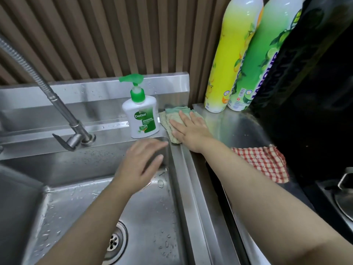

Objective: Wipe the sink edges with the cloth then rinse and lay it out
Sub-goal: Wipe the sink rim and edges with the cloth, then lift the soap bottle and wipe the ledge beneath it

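Where the sink (183,165) rim meets its far right corner: left grip (141,163) — fingers (152,145) loose, apart, holding nothing — over the basin; soap bottle (141,115) on the back ledge; cloth (170,121) just beside it, flattened under the straight fingers of right grip (189,129); checked cloth (265,163) rightward on the table (235,125).

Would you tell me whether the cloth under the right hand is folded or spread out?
Folded: the cloth shows stacked layers at its far edge, under the flat right hand.
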`<state>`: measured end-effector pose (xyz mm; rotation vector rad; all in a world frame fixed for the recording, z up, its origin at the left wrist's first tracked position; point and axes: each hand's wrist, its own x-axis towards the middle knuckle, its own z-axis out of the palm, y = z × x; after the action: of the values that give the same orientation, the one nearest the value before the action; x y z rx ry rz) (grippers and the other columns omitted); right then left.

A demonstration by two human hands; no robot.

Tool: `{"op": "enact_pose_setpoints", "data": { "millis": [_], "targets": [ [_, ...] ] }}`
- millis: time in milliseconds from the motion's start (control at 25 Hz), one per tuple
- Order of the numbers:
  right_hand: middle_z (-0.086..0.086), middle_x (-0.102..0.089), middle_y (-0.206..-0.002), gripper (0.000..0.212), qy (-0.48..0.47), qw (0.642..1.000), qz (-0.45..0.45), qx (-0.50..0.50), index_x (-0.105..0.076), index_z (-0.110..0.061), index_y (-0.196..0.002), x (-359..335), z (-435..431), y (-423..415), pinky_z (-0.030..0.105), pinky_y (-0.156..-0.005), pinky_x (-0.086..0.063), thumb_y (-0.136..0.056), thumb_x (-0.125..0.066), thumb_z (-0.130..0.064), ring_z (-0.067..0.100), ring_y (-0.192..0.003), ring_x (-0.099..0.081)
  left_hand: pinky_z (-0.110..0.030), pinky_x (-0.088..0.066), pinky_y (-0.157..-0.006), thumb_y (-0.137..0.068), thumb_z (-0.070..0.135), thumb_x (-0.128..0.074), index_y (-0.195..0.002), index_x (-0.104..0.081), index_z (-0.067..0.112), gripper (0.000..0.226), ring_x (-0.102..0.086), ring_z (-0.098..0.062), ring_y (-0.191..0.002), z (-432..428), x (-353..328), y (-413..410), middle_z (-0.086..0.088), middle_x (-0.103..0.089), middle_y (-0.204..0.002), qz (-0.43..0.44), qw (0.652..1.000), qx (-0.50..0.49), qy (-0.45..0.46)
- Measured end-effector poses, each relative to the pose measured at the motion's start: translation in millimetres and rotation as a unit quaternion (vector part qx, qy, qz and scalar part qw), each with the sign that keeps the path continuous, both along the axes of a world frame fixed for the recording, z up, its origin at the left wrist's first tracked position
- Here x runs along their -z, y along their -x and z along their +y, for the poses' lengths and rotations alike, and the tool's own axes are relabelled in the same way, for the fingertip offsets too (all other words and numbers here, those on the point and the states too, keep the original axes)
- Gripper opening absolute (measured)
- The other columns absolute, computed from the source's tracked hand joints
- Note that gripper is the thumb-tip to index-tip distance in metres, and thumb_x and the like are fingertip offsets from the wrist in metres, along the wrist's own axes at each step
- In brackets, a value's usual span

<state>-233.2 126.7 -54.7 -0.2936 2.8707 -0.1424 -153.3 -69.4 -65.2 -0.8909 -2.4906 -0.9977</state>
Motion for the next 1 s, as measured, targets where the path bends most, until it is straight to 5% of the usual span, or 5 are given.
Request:
{"op": "enact_pose_setpoints", "data": {
  "millis": [120, 280, 680, 840, 1000],
  "targets": [
    [-0.002, 0.005, -0.160, 0.052, 0.018, 0.999, 0.031, 0.005, -0.005, -0.038, -0.148, 0.1, -0.2, -3.5, 0.042, -0.116, 0.003, -0.099, -0.020, -0.045, 0.027, -0.146, 0.006, -0.044, -0.041, -0.096, -0.082, 0.036, -0.062, -0.122, -0.046, 0.019, 0.047, -0.046, -0.022, -0.111, -11.9, -29.6, 31.8, -0.007, -0.044, -0.118, 0.005, 0.962, -0.237, -0.131],
    [-0.002, 0.004, -0.160, 0.053, 0.012, 0.999, 0.046, 0.021, -0.004, -0.034, -0.149, 1.6, -7.0, -1.8, 0.041, -0.116, 0.003, -0.099, -0.020, -0.042, 0.024, -0.146, 0.007, -0.030, -0.048, -0.085, -0.072, 0.027, -0.078, -0.127, -0.041, 0.026, 0.066, -0.058, -0.014, -0.100, -4.9, -51.1, 66.8, 0.005, -0.056, -0.113, -0.243, 0.920, -0.195, -0.239],
    [0.007, 0.015, -0.158, 0.054, -0.014, 0.996, 0.079, 0.026, 0.009, -0.021, -0.149, 9.2, -81.2, -16.3, 0.050, -0.116, 0.009, -0.100, -0.010, -0.035, 0.029, -0.144, 0.016, -0.026, -0.050, -0.067, -0.072, 0.020, -0.078, -0.087, -0.054, 0.037, 0.034, -0.061, -0.010, -0.077, -98.9, -51.7, -16.3, 0.011, -0.068, -0.083, -0.212, 0.884, -0.288, -0.301],
    [0.007, 0.016, -0.158, 0.054, 0.042, 0.996, 0.079, -0.010, 0.008, -0.021, -0.149, 13.6, -153.2, -16.6, 0.049, -0.114, 0.013, -0.100, -0.011, -0.033, 0.028, -0.143, 0.018, -0.031, -0.049, -0.070, -0.068, 0.017, -0.082, -0.090, -0.056, 0.035, 0.039, -0.060, -0.007, -0.073, -127.8, -40.7, -48.2, 0.003, -0.068, -0.085, -0.225, 0.869, -0.319, -0.302],
    [0.007, 0.014, -0.158, 0.053, 0.057, 0.993, 0.098, -0.046, 0.004, -0.022, -0.150, 16.9, -184.2, -13.7, 0.049, -0.113, 0.013, -0.101, -0.013, -0.033, 0.028, -0.143, 0.019, -0.013, -0.046, -0.071, -0.070, 0.008, -0.079, -0.104, -0.053, 0.021, 0.044, -0.056, 0.006, -0.072, -139.8, -33.9, -68.3, -0.005, -0.062, -0.102, -0.253, 0.854, -0.310, -0.334]
  ]
}}
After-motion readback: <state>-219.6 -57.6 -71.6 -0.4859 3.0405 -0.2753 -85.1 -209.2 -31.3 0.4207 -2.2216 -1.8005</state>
